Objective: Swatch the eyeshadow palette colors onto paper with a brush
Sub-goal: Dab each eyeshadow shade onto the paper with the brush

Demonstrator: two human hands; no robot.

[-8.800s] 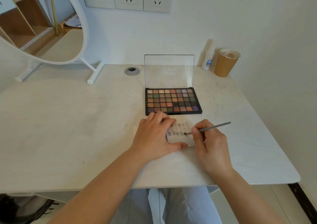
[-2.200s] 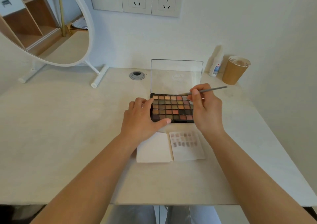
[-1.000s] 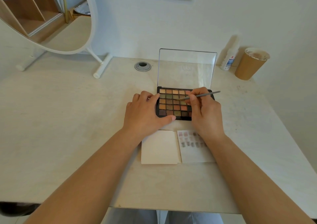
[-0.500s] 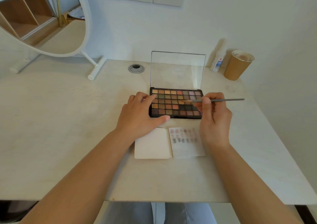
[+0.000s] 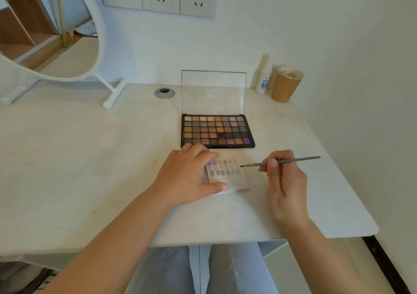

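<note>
Brown paper cup (image 5: 285, 85), contents unclear, and a small bottle (image 5: 263, 82) stand well beyond the right hand (image 5: 284, 185), whose fingers pinch the brush (image 5: 279, 161). Left hand (image 5: 188, 176) lies flat on the paper (image 5: 228, 174) on the counter (image 5: 90, 158); open palette (image 5: 216, 130) sits just past its fingertips.

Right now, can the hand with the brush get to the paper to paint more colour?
Probably yes. The right hand holds the brush tip at the paper edge; the left hand covers only its left part.

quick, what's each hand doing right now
Left hand: open, fingers resting flat on the paper.
Right hand: pinches the brush.
</note>
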